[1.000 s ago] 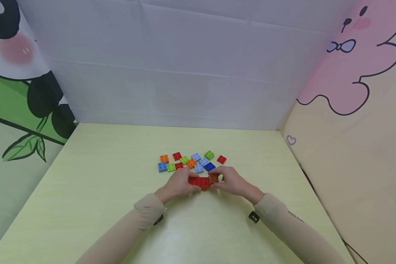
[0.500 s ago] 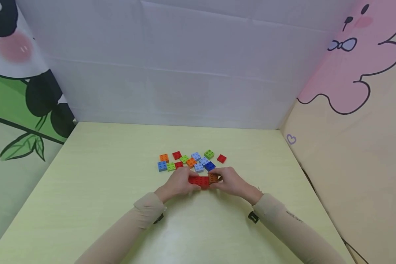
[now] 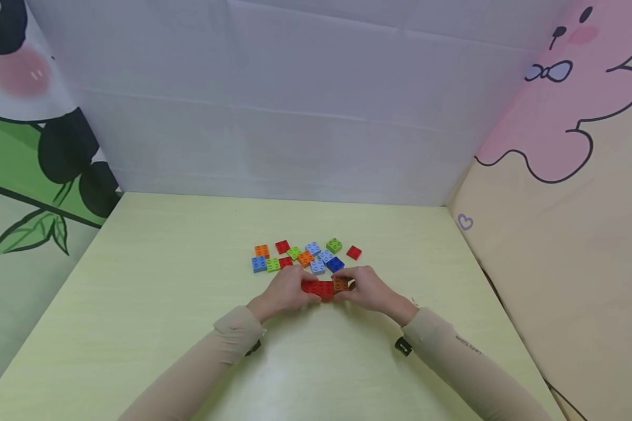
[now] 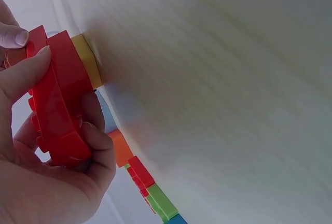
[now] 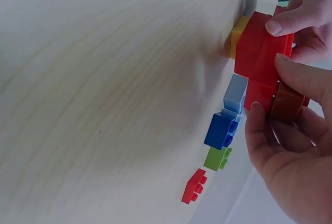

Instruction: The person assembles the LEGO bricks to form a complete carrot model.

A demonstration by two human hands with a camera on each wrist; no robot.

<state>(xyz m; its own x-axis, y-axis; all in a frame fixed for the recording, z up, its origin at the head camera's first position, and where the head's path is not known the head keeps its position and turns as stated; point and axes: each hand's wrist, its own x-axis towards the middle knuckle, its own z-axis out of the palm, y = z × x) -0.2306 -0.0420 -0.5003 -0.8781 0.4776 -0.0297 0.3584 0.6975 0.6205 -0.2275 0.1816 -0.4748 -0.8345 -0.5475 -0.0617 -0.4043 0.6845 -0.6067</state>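
Observation:
Between both hands is a stack of toy building bricks, with long red bricks (image 3: 318,289) in the middle. My left hand (image 3: 284,292) grips their left end, its thumb along the red side in the left wrist view. My right hand (image 3: 371,289) pinches a brown brick (image 5: 287,102) that sits on the red one's right end; its fingertips also reach the red side. A yellow brick (image 4: 87,60) shows under the red bricks, on the side toward the table. Fingers hide part of the stack's ends.
Just beyond the hands lie several loose bricks, among them a dark blue brick (image 3: 335,265), an orange brick (image 3: 261,251) and a green brick (image 3: 334,245). A flat red brick (image 3: 354,252) lies at their right. A white wall (image 3: 295,146) closes the table's far edge.
Both hands and the brick stack hold nearly the same place and grip. Only the head view has shifted slightly.

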